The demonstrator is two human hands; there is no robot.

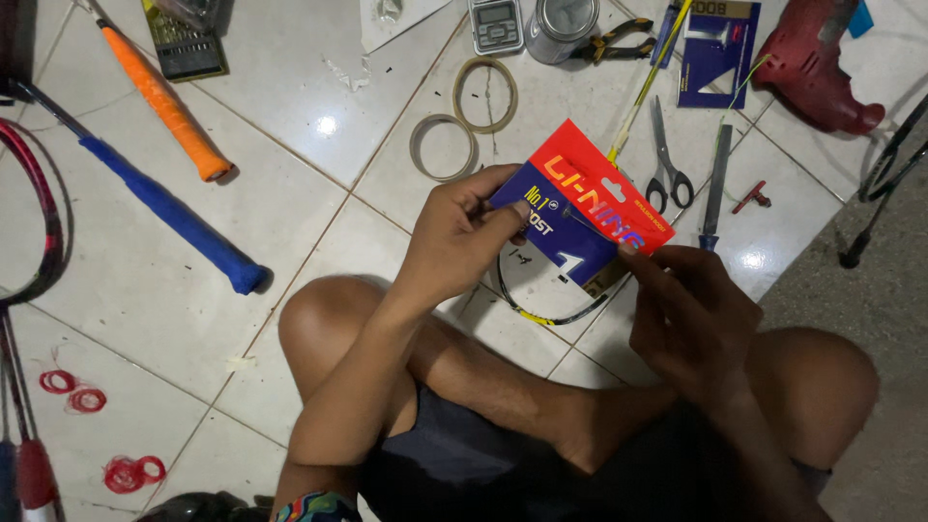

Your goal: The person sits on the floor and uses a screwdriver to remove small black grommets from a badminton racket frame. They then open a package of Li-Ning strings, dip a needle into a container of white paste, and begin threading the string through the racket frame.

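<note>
- Red and blue card, a flat retail packet (580,208), is held above the white tiled floor (290,222), just over the person's crossed legs, tilted so its red edge points up and to the right.
- The left hand (454,237) is closed on the packet's left end, thumb on the printed face and fingers curled behind.
- The right hand (691,309) pinches the packet's lower right edge between its fingertips, so both hands grip the same packet.
- Below the packet a curve of black and yellow racket frame (551,316) lies on the tiles.
- Just beyond the packet lie grey scissors (665,159), a thin file with a dark handle (716,184) and a small red key (751,198).
- Two rings of tape (443,148) lie side by side near the left hand.
- Further off stand a small digital scale (495,24), a metal tin (563,27) and a red power drill (817,63).
- To the left lie two racket handles, one wrapped blue (174,213), one orange (164,101), well apart from the hands.
- Red coils of string (72,390) sit on the tiles at the far left.
</note>
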